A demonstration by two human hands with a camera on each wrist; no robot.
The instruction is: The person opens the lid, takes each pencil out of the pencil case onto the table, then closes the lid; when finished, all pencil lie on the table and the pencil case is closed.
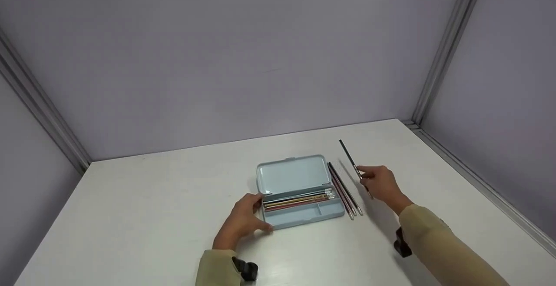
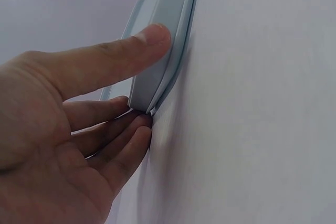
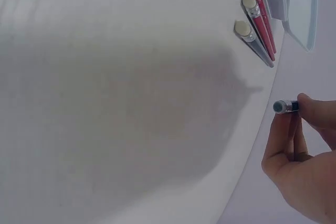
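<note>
A light blue pencil case (image 1: 319, 213) lies open on the white table (image 1: 152, 216), its lid (image 1: 291, 174) flat behind the tray. Several pencils (image 1: 297, 200) lie in the tray's back compartment. My left hand (image 1: 248, 218) holds the case's left end, with the thumb (image 2: 131, 51) on one wall (image 2: 168, 40) and the fingers (image 2: 123, 129) round the corner. My right hand (image 1: 369, 177) hovers right of the case and pinches a dark pencil (image 1: 349, 157) near its eraser end (image 3: 285, 107). Three more pencils (image 1: 344, 192) lie beside the case's right side, erasers (image 3: 242, 28) toward me.
Grey walls enclose the table, with a metal frame post (image 1: 443, 51) at the back right corner. The table's right edge (image 1: 478, 181) runs close to my right hand. Black wrist mounts (image 1: 402, 242) sit on both sleeves.
</note>
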